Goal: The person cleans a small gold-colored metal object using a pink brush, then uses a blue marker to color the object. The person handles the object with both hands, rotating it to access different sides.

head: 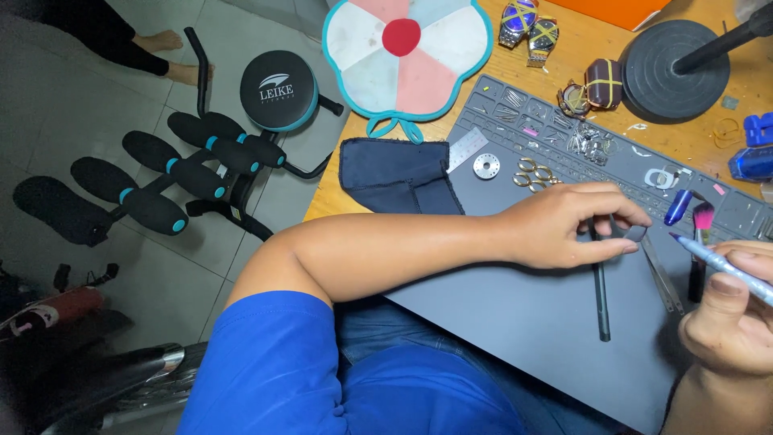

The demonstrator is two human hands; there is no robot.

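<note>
Left hand (pixel 564 225) fingers pinch a small, half-hidden grey part (pixel 634 234); right hand (pixel 729 322), cut off, grips a pen (pixel 717 262).

A white logo label (pixel 275 89) sits on the round black, teal-rimmed seat pad (pixel 279 90) of the exercise machine (pixel 161 173), at about ten o'clock from the frame's centre. No packages, signs or screens show.

The right hand (pixel 729 322) and its blue pen (pixel 721 266) run off the frame's edge.
</note>
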